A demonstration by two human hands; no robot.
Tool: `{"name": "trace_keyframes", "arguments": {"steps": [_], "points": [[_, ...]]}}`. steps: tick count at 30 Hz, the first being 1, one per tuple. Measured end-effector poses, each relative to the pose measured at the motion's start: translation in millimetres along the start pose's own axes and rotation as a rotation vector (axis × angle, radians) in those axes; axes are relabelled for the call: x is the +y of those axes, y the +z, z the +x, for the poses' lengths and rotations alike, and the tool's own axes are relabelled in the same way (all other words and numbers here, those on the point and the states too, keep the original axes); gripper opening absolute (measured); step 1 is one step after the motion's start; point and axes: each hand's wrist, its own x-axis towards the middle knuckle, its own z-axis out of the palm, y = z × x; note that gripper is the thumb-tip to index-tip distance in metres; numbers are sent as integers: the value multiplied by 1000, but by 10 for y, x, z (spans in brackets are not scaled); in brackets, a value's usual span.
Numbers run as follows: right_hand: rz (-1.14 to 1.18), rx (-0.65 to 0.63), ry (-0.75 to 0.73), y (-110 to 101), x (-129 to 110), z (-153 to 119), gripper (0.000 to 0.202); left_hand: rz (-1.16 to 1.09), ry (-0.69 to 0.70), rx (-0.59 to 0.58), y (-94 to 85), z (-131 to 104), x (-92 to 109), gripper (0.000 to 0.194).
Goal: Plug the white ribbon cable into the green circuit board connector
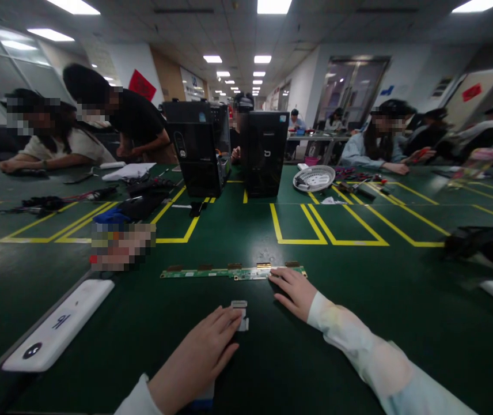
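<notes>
A long, narrow green circuit board (212,274) lies crosswise on the dark green table (143,323), with brown tabs along its far edge. My right hand (293,288) rests its fingertips on the board's right part, fingers apart. Nearer to me, my left hand (205,351) touches a small grey-white piece (243,323) with its fingertips. That hand's fingers lie stretched out, and the thumb stands apart. Under the left wrist a blue and white item shows only in part.
Two black computer towers (198,155) (266,153) stand at the back centre. A white device (59,325) lies at left, a white basket (314,178) at back right. Yellow tape marks the table. Several people sit or lean around it; cables and tools lie near them.
</notes>
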Motion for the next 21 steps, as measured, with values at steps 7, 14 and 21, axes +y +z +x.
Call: {"name": "trace_keyframes", "arguments": {"steps": [7, 14, 21], "points": [[-2, 21, 0, -6, -4, -9, 43, 28, 60, 1, -27, 451, 217, 46], [-29, 1, 20, -14, -17, -15, 44, -40, 38, 102, 57, 724, 201, 40], [-34, -18, 44, -21, -31, -32, 47, -46, 59, 48, 104, 677, 146, 54]]}}
